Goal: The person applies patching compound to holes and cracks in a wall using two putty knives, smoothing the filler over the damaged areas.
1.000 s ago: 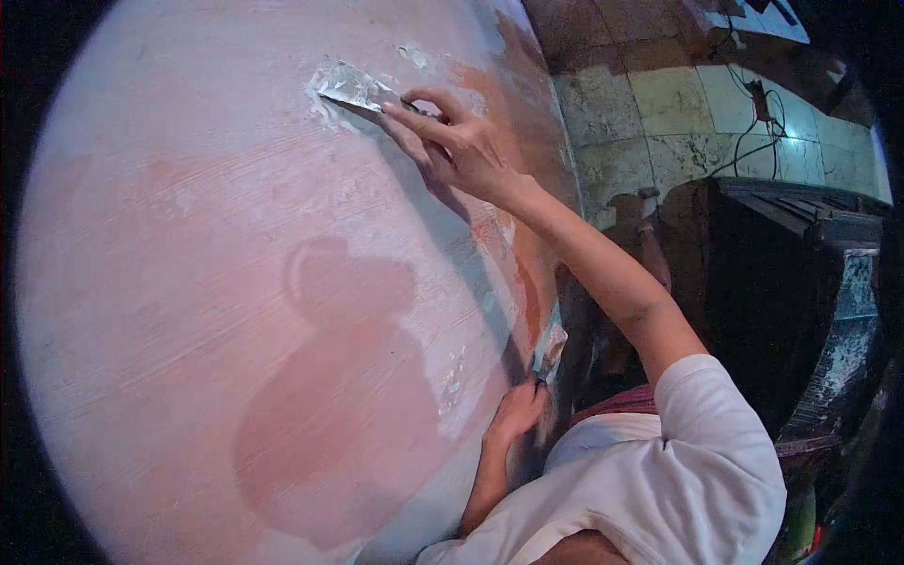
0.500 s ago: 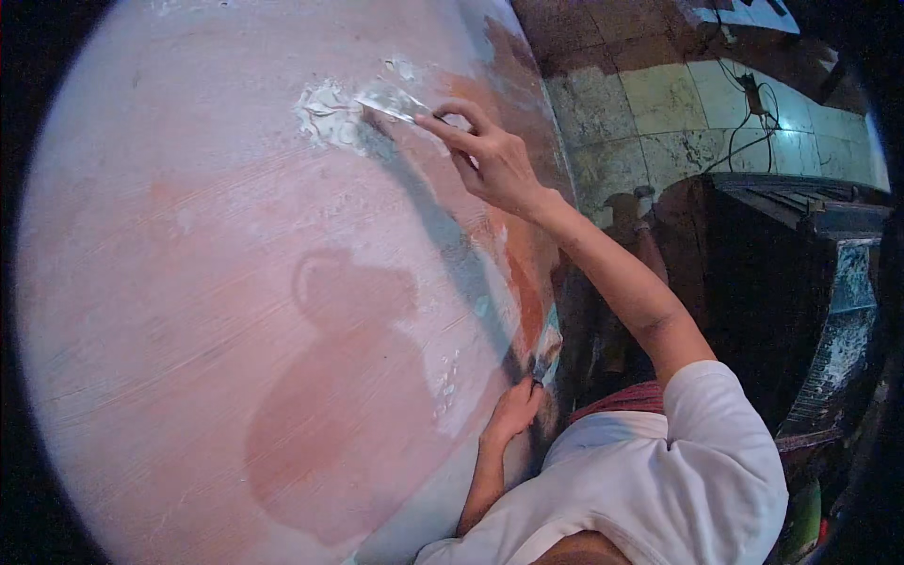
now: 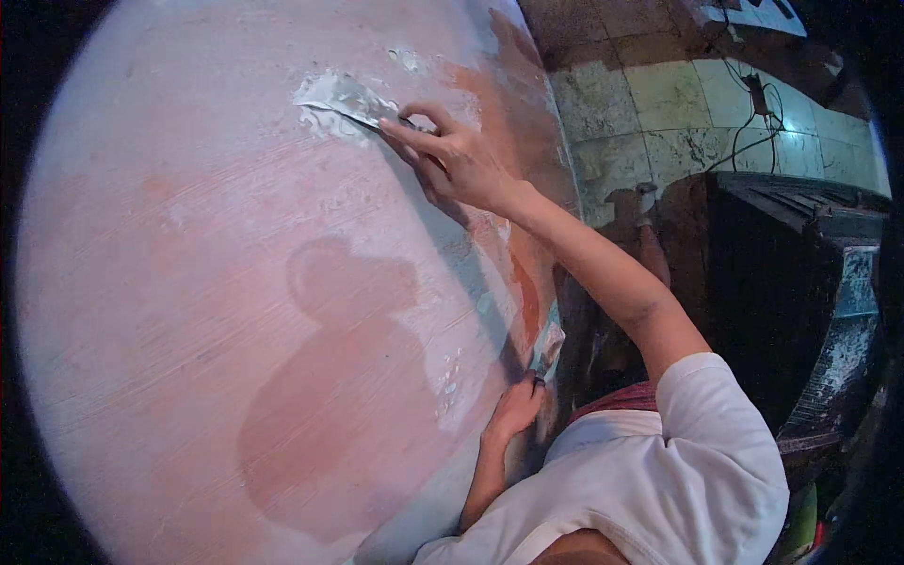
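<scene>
My right hand (image 3: 461, 162) grips a putty knife (image 3: 350, 105) between thumb and fingers. Its broad metal blade rests against a patch of wet white filler (image 3: 315, 92) on the pinkish wall (image 3: 179, 301). Lower down, close to my body, my left hand (image 3: 514, 409) is closed around the dark handle of a second putty knife (image 3: 549, 347), with pale filler on its blade. The fingers of that hand are partly turned away. Smaller dabs of filler (image 3: 403, 59) mark the wall above my right hand.
Bare orange-brown and grey areas (image 3: 527, 273) run along the wall's right edge. To the right stands a large dark cabinet-like object (image 3: 772, 282) on a stained tiled floor (image 3: 612, 104). A black cable (image 3: 758, 99) hangs or lies near the far tiles.
My right hand has moved left and slightly down, sliding the blade across the filler patch and flattening it. The left hand stays in place, while its knife has turned slightly, showing more filler.
</scene>
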Action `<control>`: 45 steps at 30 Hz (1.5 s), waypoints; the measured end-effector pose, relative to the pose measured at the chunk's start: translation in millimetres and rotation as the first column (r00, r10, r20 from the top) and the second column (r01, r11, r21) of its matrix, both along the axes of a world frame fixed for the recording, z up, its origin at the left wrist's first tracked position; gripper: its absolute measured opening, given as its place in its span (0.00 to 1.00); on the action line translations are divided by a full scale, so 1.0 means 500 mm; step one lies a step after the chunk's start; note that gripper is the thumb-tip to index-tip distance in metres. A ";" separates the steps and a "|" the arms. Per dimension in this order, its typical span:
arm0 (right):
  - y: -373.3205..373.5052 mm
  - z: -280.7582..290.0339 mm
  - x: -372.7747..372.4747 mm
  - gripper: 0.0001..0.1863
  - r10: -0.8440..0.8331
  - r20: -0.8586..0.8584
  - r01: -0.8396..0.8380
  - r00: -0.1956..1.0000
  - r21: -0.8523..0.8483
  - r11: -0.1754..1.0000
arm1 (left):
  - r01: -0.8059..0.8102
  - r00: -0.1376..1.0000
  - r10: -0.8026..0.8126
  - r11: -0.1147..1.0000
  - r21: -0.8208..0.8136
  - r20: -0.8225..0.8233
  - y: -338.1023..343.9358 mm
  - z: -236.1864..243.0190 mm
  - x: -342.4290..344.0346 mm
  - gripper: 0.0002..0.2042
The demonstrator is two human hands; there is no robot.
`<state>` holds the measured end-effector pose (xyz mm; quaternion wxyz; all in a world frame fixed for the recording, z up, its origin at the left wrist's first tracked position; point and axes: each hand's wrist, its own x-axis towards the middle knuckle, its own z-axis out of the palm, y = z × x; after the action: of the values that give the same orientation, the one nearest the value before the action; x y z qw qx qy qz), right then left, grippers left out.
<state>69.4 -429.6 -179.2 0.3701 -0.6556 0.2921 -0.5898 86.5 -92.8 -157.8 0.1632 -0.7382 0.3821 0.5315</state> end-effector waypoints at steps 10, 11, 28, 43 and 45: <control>-0.021 0.026 -0.047 0.30 -0.052 -0.066 0.049 0.996 -0.034 0.998 | 0.061 0.998 -0.061 0.997 -0.037 0.002 0.027 -0.026 0.014 0.19; -0.028 0.024 -0.038 0.30 -0.053 -0.068 0.051 0.996 -0.032 0.998 | 0.063 0.998 -0.063 0.997 -0.035 0.000 0.020 -0.021 0.009 0.19; -0.082 0.039 -0.059 0.29 -0.194 -0.156 0.173 0.969 -0.139 0.975 | -0.053 0.998 0.051 0.996 -0.073 -0.028 0.024 -0.018 0.004 0.16; -0.031 0.201 -0.082 0.26 -0.262 -0.521 0.218 0.812 -0.145 0.965 | -0.002 1.000 0.001 0.999 -0.054 -0.025 0.016 -0.021 0.003 0.13; -0.009 0.203 -0.084 0.26 -0.252 -0.528 0.210 0.811 -0.139 0.968 | -0.037 0.999 0.036 0.998 -0.048 -0.020 0.040 -0.044 0.012 0.13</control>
<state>27.4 -433.9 -77.7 0.1735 -0.7682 0.4401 -0.4314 92.5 -72.8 -179.8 0.1322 -0.7436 0.3828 0.5319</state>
